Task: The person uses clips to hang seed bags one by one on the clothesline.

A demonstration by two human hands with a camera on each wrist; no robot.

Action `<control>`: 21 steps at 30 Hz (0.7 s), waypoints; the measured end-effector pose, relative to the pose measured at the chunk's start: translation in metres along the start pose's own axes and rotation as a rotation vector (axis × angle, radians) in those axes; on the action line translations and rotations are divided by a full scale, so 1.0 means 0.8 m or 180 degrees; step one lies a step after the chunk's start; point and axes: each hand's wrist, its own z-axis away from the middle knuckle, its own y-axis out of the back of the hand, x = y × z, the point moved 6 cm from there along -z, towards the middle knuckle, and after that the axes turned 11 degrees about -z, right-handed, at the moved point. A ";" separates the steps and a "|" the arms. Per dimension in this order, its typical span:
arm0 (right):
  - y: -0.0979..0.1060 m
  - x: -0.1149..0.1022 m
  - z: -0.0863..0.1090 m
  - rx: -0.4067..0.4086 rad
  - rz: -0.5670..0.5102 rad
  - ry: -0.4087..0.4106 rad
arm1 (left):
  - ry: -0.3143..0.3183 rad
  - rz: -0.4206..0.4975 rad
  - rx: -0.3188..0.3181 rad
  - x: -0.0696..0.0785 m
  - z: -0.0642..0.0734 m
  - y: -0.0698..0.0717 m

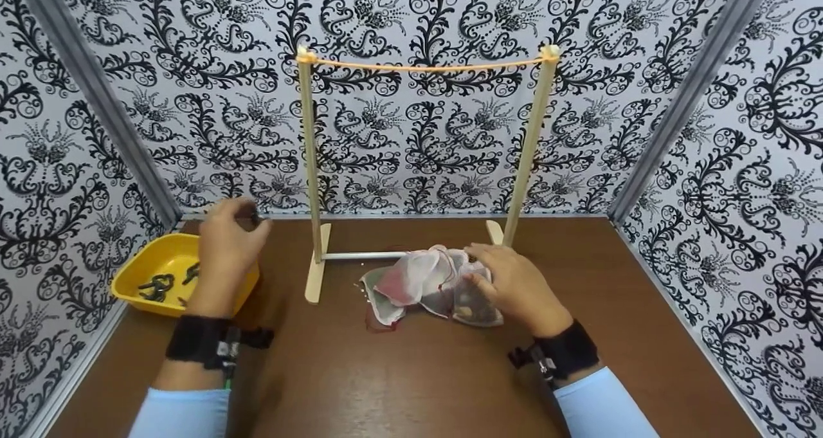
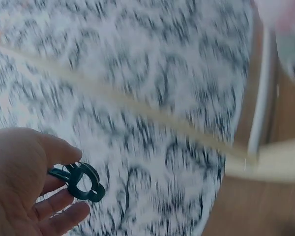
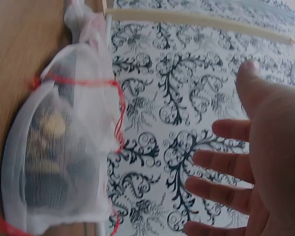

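My left hand is raised beside the yellow basin and pinches a dark green plastic clip between thumb and fingers. The clip's ring-shaped end points away from the palm. My right hand has its fingers extended, at the right end of a heap of sheer white mesh drawstring bags. In the right wrist view those fingers are spread and hold nothing. A red drawstring crosses one bag, and yellowish contents show through its mesh. Pinkish contents show in another bag.
The yellow basin at the left has several dark clips in it. Behind the bags stands a wooden frame with an orange cord between its post tops and a white bar low down. Patterned walls enclose the brown table.
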 end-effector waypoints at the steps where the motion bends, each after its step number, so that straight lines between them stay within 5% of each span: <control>1: 0.000 0.006 0.001 0.0025 0.0006 -0.0073 | -0.0032 0.0098 0.0017 0.010 0.006 -0.003; 8: -0.006 0.046 0.005 0.0010 -0.0009 -0.0689 | -0.0413 0.0626 -0.0024 0.070 0.044 -0.046; 17: -0.030 0.081 0.013 0.0107 -0.0045 -0.1247 | -0.0538 0.1083 -0.0164 0.121 0.077 -0.113; 21: -0.041 0.094 0.018 0.0146 -0.0236 -0.1478 | -0.0544 0.1373 -0.0436 0.134 0.088 -0.140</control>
